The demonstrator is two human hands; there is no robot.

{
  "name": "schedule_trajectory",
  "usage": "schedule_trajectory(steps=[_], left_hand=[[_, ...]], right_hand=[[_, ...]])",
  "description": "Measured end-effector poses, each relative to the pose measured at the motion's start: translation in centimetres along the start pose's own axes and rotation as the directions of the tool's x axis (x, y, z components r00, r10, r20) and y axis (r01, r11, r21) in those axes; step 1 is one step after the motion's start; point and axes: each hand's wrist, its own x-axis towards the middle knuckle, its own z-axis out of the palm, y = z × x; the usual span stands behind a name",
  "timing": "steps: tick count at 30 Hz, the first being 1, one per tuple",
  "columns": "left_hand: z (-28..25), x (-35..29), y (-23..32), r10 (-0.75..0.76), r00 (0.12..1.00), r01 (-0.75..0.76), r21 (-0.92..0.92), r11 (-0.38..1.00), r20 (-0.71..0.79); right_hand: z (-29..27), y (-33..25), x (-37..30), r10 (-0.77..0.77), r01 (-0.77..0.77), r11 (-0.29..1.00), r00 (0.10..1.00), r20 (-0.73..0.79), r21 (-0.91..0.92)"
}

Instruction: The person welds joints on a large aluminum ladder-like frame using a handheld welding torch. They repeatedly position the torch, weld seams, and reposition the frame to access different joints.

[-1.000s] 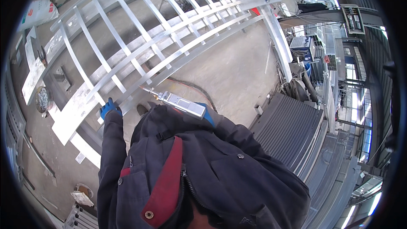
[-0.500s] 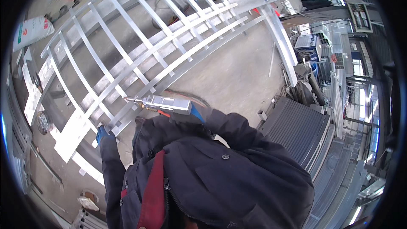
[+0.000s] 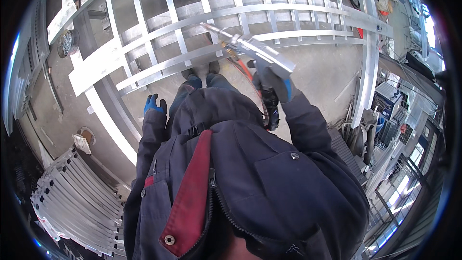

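While the right hand (image 3: 275, 81) grips the welding torch (image 3: 250, 48), the left hand (image 3: 154, 105) hangs empty beside the metal gate frame (image 3: 110, 58).

The left hand (image 3: 155, 104) wears a bright blue glove, and the right hand (image 3: 275, 84) a dark grey glove with a blue patch. The tool (image 3: 250, 48) is silvery metal with a thin red hose. The frame (image 3: 202, 33) of bars is pale silver-grey. The jacket (image 3: 250, 183) is dark navy with a red collar lining. The floor (image 3: 317, 72) is dull grey concrete.
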Motion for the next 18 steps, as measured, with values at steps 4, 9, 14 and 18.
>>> schedule_trajectory(steps=[4,9,14,18], left_hand=[[0.1,2.6,-0.9,0.129,0.992,-0.129,-0.042,0.991,0.014],[-0.9,6.6,-1.0,0.267,0.961,-0.255,-0.144,0.956,0.067],[-1.0,8.8,0.1,0.328,0.928,-0.308,-0.131,0.942,0.178],[-1.6,8.9,0.4,0.345,0.916,-0.300,-0.221,0.928,0.206]], right_hand=[[0.7,-0.5,-2.6,-0.086,0.094,0.995,0.982,-0.166,0.044],[3.3,0.5,-4.9,-0.073,0.103,0.988,0.968,-0.239,0.115],[6.1,2.6,-6.9,-0.068,0.078,0.997,0.944,-0.323,0.020],[8.2,3.7,-6.1,-0.209,0.124,0.963,0.904,-0.373,-0.239]])
